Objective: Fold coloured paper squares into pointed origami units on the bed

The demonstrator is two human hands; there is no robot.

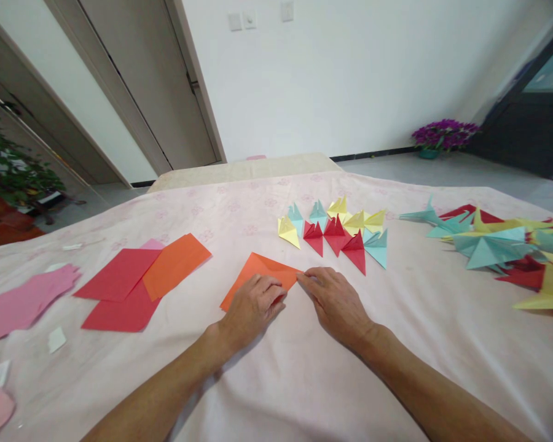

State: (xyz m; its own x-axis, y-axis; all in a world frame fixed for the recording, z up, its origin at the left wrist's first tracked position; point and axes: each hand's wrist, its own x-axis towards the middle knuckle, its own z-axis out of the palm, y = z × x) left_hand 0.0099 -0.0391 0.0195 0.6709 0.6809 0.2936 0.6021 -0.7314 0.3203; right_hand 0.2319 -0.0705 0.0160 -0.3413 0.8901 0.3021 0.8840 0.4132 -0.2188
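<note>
An orange paper sheet (262, 271), folded into a triangle, lies on the pink tablecloth (276, 380) in front of me. My left hand (253, 307) rests palm down on the sheet's near edge with its fingers curled and pressing the paper flat. My right hand (334, 301) lies just to the right, its fingertips pressed on the sheet's right corner. Both hands touch the same orange sheet.
Loose red and orange sheets (138, 279) lie to the left, pink paper (25, 301) further left. A cluster of small folded paper pieces (338, 233) sits beyond my hands. Larger folded paper cranes (502, 245) are piled at the right. A purple plant (445, 135) stands on the floor.
</note>
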